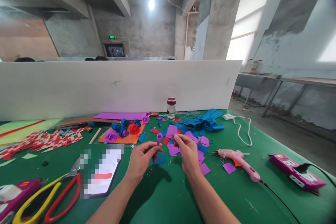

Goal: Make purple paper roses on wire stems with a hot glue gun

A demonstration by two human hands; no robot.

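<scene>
My left hand (143,156) pinches a small rolled purple foam piece (159,138) held upright above the green table (168,196). My right hand (187,152) is closed beside it, its fingertips pinched near a purple petal piece (174,150); what it grips is too small to make out. Loose purple, blue and red foam scraps (199,141) lie just behind both hands. Finished foam roses (123,130) sit on an orange sheet to the left.
A pink glue gun (237,158) lies right of my hands, its cord trailing off. A small glass jar (171,107) stands by the white partition. Scissors (55,192) and a phone (101,171) lie at left, a magenta device (296,172) at right.
</scene>
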